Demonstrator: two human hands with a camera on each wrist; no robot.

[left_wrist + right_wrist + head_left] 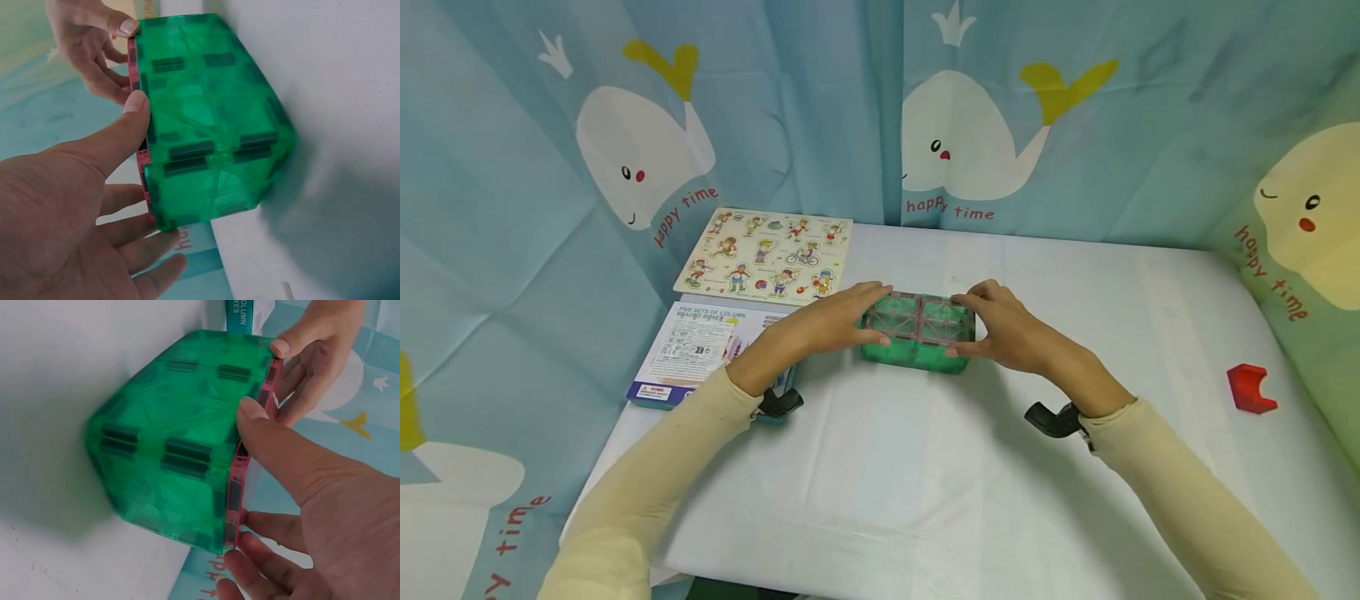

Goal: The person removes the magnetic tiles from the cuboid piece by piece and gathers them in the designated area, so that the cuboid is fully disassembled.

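Pink tiles (904,315) gripped at both ends atop a green box (916,357)

Fingers and thumb of the left hand (842,317) hold the tiles at 9 o'clock; those of the right hand (1009,330) hold them at 3 o'clock, thumbs on the near edge. The box sits below them on the desk (865,483). Outward from it, a printed carton (696,346) lies at 9 o'clock, a picture board (760,254) at 10, a whale-print curtain (842,108) hangs at 12, and a red piece (1247,389) lies well apart, just past 3
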